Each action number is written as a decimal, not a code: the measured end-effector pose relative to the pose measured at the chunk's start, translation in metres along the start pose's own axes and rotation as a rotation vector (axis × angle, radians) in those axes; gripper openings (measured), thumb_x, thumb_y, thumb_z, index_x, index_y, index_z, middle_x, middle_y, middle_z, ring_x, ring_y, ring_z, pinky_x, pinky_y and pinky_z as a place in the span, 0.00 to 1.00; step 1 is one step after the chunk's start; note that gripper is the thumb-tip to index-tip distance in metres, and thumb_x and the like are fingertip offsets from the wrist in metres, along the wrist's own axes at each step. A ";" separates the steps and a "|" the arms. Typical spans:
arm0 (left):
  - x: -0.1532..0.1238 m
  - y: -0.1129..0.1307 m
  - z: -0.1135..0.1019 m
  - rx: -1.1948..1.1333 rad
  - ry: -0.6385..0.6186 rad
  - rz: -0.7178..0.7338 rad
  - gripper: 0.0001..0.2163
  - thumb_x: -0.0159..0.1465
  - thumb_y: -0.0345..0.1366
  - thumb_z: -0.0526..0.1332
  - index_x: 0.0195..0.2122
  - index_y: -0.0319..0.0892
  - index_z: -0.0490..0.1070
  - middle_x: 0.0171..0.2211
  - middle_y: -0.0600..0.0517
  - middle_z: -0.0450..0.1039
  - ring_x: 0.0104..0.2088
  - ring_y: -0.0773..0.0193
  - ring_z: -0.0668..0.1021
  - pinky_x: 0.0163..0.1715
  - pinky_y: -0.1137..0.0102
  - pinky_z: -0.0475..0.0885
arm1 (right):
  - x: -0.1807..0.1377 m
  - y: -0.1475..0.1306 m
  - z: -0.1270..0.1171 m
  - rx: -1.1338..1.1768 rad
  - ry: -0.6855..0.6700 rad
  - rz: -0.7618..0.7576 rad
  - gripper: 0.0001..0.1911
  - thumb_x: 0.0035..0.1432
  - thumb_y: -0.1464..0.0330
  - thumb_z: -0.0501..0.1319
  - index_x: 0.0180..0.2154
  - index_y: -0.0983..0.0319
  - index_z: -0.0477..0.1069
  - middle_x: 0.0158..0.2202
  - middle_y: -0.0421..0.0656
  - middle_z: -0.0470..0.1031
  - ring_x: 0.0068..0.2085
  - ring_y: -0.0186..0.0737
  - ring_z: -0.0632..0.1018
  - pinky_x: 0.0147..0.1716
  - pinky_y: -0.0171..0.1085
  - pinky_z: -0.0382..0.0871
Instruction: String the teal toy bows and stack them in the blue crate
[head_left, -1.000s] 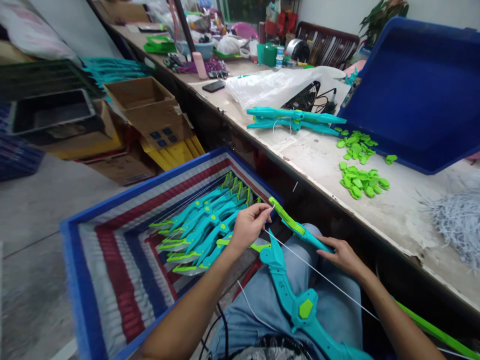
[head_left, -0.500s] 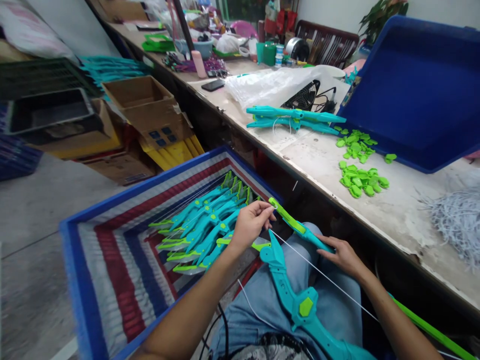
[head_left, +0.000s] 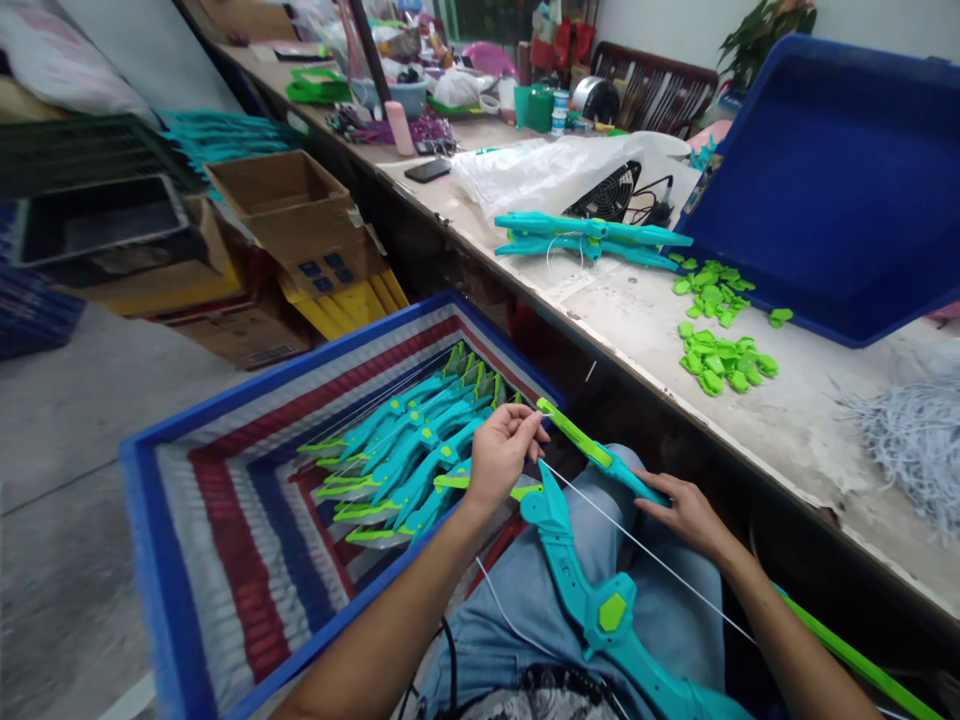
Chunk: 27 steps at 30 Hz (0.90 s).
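My right hand [head_left: 686, 510] is wrapped around the teal middle of a toy bow [head_left: 577, 435] with bright green ends. At the bow's far green tip, my left hand [head_left: 506, 450] pinches the white string [head_left: 637, 540], thumb and finger closed. From there the string runs down to the right, beneath my right forearm. Another teal toy bow [head_left: 615, 612], with a green pentagon at its centre, lies across my lap. Its upper end points toward my left hand. My right palm and the held bow's middle are partly hidden.
On my left stands a blue-rimmed crate [head_left: 300, 365] with a striped lining and rows of finished-looking bows [head_left: 409, 440]. The workbench [head_left: 622, 330] holds small green pieces [head_left: 724, 360], teal bows [head_left: 592, 238], a bundle of white strings [head_left: 915, 450] and a blue bin [head_left: 832, 190].
My left fingers have shifted very slightly left at the bow's green tip. My right hand keeps its hold, and the bow on my lap stays in place.
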<state>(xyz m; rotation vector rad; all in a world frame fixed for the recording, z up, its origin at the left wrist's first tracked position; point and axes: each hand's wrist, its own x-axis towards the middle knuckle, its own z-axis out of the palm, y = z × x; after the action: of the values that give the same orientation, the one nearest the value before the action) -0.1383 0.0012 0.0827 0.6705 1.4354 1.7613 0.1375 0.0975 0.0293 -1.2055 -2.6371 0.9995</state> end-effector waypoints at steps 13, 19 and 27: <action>-0.009 -0.005 0.005 0.118 0.072 0.070 0.12 0.58 0.43 0.62 0.29 0.40 0.66 0.18 0.57 0.71 0.15 0.72 0.69 0.19 0.75 0.68 | -0.001 0.001 0.001 -0.016 0.005 -0.004 0.25 0.57 0.55 0.58 0.54 0.55 0.70 0.34 0.43 0.76 0.34 0.41 0.76 0.35 0.37 0.70; -0.009 -0.008 0.014 0.005 0.071 0.049 0.12 0.58 0.43 0.63 0.33 0.41 0.63 0.19 0.57 0.72 0.16 0.72 0.70 0.20 0.75 0.69 | -0.002 0.000 0.001 -0.055 0.000 -0.004 0.26 0.57 0.54 0.57 0.55 0.55 0.69 0.34 0.43 0.75 0.34 0.42 0.76 0.35 0.38 0.69; -0.007 -0.001 -0.004 -0.123 -0.150 -0.125 0.20 0.52 0.44 0.68 0.40 0.37 0.67 0.20 0.54 0.74 0.16 0.70 0.71 0.22 0.72 0.71 | -0.019 0.001 0.015 -0.277 0.133 -0.083 0.24 0.62 0.56 0.54 0.58 0.52 0.65 0.42 0.46 0.75 0.42 0.45 0.76 0.41 0.42 0.71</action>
<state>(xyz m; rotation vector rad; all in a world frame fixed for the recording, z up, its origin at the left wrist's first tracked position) -0.1377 -0.0067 0.0811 0.6209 1.2306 1.6516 0.1465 0.0767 0.0204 -1.1528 -2.7567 0.5338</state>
